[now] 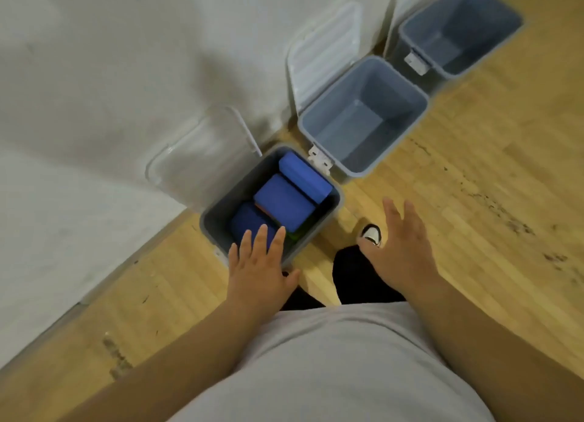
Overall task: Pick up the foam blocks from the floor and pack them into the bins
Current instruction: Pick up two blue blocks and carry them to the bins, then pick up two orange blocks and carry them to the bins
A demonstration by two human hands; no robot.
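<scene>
Three bins point(215, 213), lids point(202, 156) up, wall point(94, 74) behind

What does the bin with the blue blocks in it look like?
The nearest bin is grey, looks like plastic, squarish and deep, and stands upright on the wooden floor by the white wall. Its clear lid is flipped open toward the wall. Inside lie three blue foam blocks, with a bit of green showing beneath. The left hand, fingers straight, is over its near edge; whether it touches is unclear. Another grey bin stands right beside it.
</scene>
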